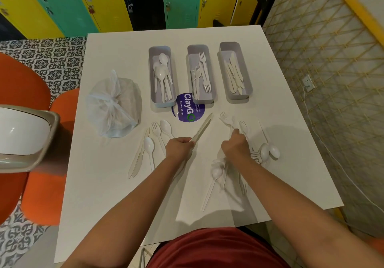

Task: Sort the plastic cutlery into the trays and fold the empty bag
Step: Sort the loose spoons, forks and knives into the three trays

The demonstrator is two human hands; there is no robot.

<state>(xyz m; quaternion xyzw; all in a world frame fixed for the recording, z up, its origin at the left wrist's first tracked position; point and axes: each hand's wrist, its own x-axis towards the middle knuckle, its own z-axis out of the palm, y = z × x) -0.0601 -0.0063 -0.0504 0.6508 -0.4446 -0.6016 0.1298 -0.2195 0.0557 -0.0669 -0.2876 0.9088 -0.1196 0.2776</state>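
The left hand (179, 147) is clenched around the handle of a plastic knife (202, 127), its blade angled up toward the round purple sticker (188, 107). The right hand (235, 145) pinches into the loose cutlery pile (257, 151) toward the desk's right edge. Along the far side of the desk (116, 184) stand three trays: spoon tray (162, 76), fork tray (200, 74), knife tray (234, 70). The crumpled clear bag (113, 105) lies by the left edge.
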